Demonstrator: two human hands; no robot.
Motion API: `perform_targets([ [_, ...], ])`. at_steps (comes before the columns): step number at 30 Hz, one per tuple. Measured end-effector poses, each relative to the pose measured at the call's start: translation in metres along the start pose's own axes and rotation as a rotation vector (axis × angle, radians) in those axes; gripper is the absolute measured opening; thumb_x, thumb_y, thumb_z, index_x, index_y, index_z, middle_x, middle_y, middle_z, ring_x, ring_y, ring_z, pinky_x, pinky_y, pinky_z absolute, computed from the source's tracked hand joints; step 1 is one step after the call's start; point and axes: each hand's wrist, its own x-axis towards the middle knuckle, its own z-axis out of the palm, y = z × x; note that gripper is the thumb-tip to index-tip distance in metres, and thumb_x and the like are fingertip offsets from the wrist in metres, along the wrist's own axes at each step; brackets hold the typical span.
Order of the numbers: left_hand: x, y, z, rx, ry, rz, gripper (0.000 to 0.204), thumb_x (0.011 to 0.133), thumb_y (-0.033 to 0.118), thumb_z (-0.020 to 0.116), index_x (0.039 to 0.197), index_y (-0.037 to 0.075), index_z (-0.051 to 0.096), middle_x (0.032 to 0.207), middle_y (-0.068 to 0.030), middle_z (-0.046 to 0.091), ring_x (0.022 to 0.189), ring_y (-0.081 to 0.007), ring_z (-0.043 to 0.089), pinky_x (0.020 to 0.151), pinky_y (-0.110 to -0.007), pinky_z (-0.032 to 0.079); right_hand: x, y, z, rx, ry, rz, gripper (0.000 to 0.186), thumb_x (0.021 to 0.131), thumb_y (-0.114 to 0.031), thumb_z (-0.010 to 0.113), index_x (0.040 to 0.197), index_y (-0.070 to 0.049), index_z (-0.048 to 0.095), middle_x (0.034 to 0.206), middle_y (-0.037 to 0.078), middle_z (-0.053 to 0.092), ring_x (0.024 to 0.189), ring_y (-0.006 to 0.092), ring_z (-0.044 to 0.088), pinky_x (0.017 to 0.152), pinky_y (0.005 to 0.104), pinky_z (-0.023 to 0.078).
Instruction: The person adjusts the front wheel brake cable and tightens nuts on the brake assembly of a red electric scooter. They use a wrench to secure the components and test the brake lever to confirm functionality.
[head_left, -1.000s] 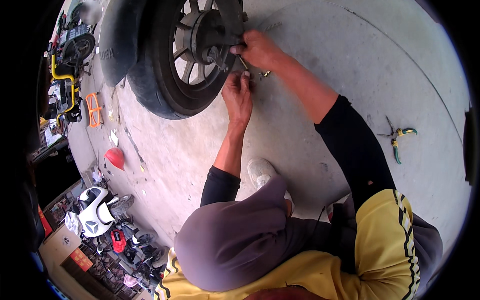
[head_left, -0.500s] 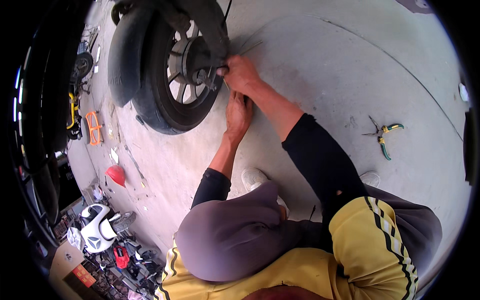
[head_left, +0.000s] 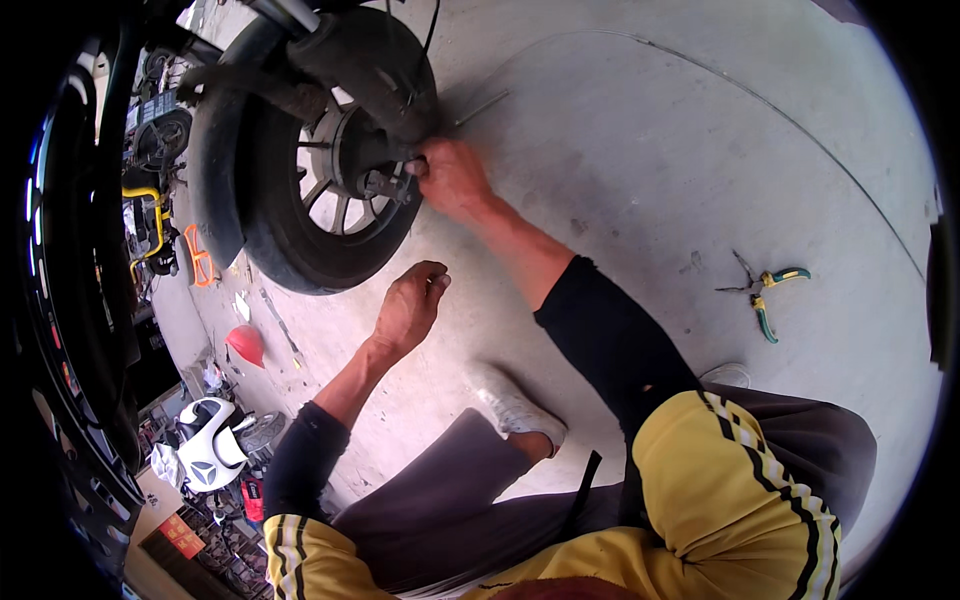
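A wheel (head_left: 292, 220) with a black tyre and spoked rim stands at the upper left, its dark hub (head_left: 358, 150) facing me. At the lower edge of the hub, next to a small metal brake arm (head_left: 384, 187), my right hand (head_left: 455, 180) is closed, thumb and fingers pressed together; what they grip is hidden. My left hand (head_left: 408, 308) hangs over the floor below the tyre, apart from the wheel. Its fingers are curled in with the thumb against them, and anything between them is too small to name.
Pliers (head_left: 762, 290) with green and yellow handles lie spread on the concrete to the right. A long thin cable (head_left: 760, 98) curves across the floor beyond my hands. At the left are a red pointed object (head_left: 245, 345), an orange frame (head_left: 200, 258) and a white scooter (head_left: 212, 450).
My left hand has drawn away from the right hand, down and to the left. The right hand stays by the hub. My view has shifted and my left leg shows differently.
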Motion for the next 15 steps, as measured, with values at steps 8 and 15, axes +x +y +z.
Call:
perform_targets([
  [8, 0.1, 0.008, 0.076, -0.074, 0.562, 0.113, 0.042, 0.102, 0.007, 0.053, 0.143, -0.001, 0.048, 0.147, -0.0305, 0.042, 0.134, -0.0488, 0.042, 0.114, -0.05, 0.035, 0.015, 0.012, -0.014, -0.085, -0.201, -0.023, 0.013, 0.085, -0.011, 0.072, 0.094, -0.005, 0.077, 0.091, 0.023, 0.072, 0.092, 0.0422, 0.07, 0.08, 0.0496, 0.056],
  [15, 0.147, 0.014, 0.092, 0.02, 0.714, 0.035, 0.04, 0.094, 0.005, 0.06, 0.134, 0.002, 0.055, 0.142, -0.0214, 0.051, 0.125, -0.045, 0.047, 0.106, -0.052, 0.039, 0.05, 0.021, -0.038, -0.392, -0.301, -0.242, 0.023, 0.087, -0.025, 0.077, 0.099, -0.005, 0.078, 0.1, 0.019, 0.075, 0.099, 0.0401, 0.07, 0.088, 0.0482, 0.056],
])
